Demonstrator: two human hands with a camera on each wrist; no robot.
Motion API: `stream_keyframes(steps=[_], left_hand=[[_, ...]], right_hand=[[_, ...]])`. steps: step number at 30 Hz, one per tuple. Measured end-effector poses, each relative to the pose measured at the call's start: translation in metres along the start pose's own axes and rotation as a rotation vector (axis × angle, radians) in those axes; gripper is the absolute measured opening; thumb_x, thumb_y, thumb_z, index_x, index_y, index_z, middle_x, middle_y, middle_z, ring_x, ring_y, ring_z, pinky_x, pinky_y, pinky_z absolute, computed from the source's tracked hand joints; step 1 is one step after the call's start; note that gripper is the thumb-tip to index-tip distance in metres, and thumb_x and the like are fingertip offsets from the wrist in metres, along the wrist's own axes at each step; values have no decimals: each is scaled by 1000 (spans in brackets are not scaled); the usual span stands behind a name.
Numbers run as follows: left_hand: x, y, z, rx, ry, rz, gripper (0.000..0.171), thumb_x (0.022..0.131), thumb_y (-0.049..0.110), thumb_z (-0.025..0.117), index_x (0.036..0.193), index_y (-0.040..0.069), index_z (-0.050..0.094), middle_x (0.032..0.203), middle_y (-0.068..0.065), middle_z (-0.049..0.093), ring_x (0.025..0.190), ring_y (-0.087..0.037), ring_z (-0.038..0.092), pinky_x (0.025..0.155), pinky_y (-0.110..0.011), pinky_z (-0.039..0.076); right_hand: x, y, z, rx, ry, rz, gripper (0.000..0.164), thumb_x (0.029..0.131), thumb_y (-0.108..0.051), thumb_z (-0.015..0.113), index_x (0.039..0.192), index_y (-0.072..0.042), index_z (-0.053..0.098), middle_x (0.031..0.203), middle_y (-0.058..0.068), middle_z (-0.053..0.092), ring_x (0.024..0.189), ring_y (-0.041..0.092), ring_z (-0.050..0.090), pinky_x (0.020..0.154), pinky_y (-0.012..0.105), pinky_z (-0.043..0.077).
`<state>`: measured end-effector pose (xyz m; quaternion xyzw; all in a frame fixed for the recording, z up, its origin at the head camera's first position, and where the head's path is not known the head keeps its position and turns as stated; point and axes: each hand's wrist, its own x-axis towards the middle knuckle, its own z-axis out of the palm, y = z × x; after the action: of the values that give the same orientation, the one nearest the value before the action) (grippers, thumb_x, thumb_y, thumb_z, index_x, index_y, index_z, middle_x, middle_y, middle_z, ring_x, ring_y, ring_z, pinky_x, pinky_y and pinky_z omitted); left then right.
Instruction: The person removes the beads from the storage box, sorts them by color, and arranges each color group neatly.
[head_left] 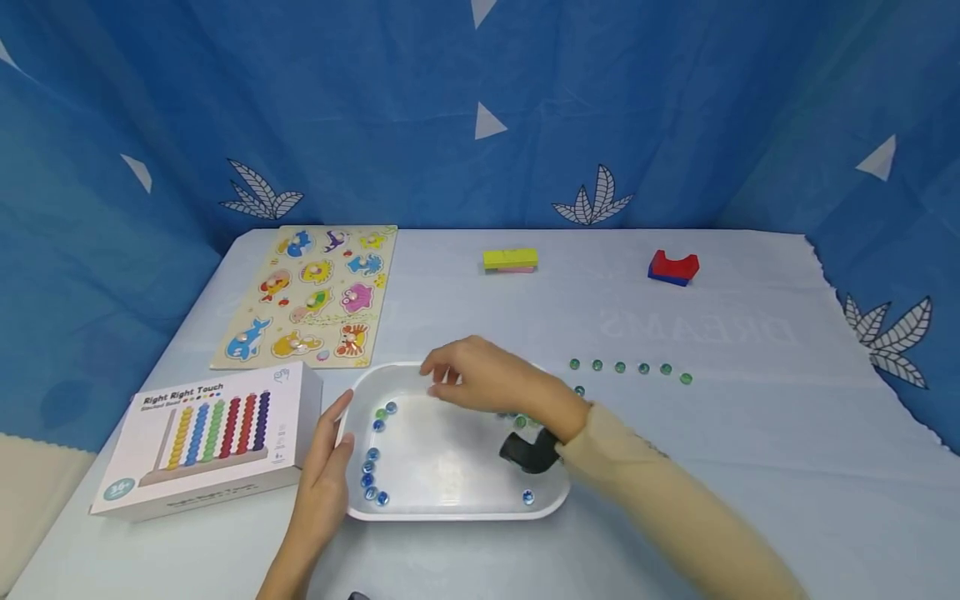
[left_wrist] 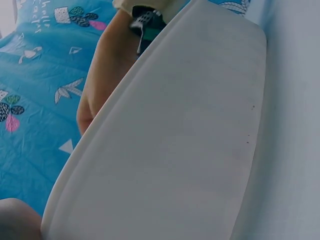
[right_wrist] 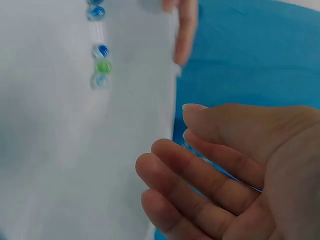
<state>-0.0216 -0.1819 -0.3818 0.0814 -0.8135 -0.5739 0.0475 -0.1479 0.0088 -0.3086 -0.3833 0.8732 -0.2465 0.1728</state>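
A white tray (head_left: 450,492) lies on the table with blue and green glass marbles inside. Several marbles (head_left: 367,481) line its left side, and one blue marble (head_left: 528,497) sits at lower right. My left hand (head_left: 322,475) holds the tray's left edge, thumb over the rim and fingers along the side. Above the tray's far rim hovers my right hand (head_left: 480,375), fingers loosely bent; in the right wrist view nothing shows between thumb and fingers (right_wrist: 170,170). The right forearm and black wrist camera (head_left: 530,452) hide part of the tray's right side and the marbles there.
Green marbles (head_left: 620,367) form a curved row right of the tray. A stacked-bead toy box (head_left: 210,442) and a sea-animal puzzle board (head_left: 315,292) lie to the left. Yellow and pink blocks (head_left: 511,260) and red and blue blocks (head_left: 674,267) stand farther back.
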Motion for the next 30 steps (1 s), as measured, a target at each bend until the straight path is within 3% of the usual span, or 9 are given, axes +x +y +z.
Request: stream_keyframes(steps=[3,6,14,18,21,24,27,30], left_hand=[[0,0,0,0,-2,12,45,96,10,26,141,16,25,151,-7,18,141,-28,7,110,-56,11],[0,0,1,-3,-2,25,45,96,9,27,141,14,25,151,-8,18,141,-29,6,110,-56,9],[0,-1,-1,4,-4,27,45,97,10,27,141,16,25,150,-7,20,141,-28,6,110,-55,8],[0,-3,-2,9,1,17,45,97,10,27,141,18,25,150,-6,20,141,-27,6,111,-53,8],[0,-3,-3,2,-2,22,45,97,10,27,141,17,25,150,-7,19,141,-27,6,111,-53,7],[0,-2,-2,-5,-8,31,46,97,9,27,141,17,24,150,-8,19,141,-28,6,110,-55,8],[-1,-1,-2,-11,-11,32,46,96,9,27,141,16,24,151,-9,18,141,-30,6,109,-58,9],[-1,-1,-2,1,-13,19,46,96,9,27,142,16,23,151,-10,16,141,-32,6,108,-60,10]], right_hand=[[24,-15,17,-31,-91,3,31,85,-22,61,114,-14,62,99,-1,67,81,6,58,72,16,48],[42,-23,36,-62,-120,3,31,84,-20,61,114,-14,62,97,-2,67,78,6,57,71,16,48],[59,-23,74,-174,-6,-73,24,80,-16,64,104,-15,67,99,-4,67,87,4,59,84,15,46],[59,-23,83,-250,22,-120,22,79,-20,66,100,-16,68,98,-5,66,89,5,59,82,15,46],[57,-22,86,-259,18,-123,20,79,-21,66,99,-19,68,97,-7,65,89,3,58,81,15,46],[54,-21,82,-197,12,-106,18,81,-19,65,98,-20,69,95,-9,66,86,2,58,81,15,46],[48,-21,70,-114,11,-77,18,82,-20,63,98,-22,69,95,-10,66,88,2,58,81,16,46],[38,-21,51,-11,33,-41,19,82,-25,64,100,-23,69,99,-10,66,81,3,59,73,16,48]])
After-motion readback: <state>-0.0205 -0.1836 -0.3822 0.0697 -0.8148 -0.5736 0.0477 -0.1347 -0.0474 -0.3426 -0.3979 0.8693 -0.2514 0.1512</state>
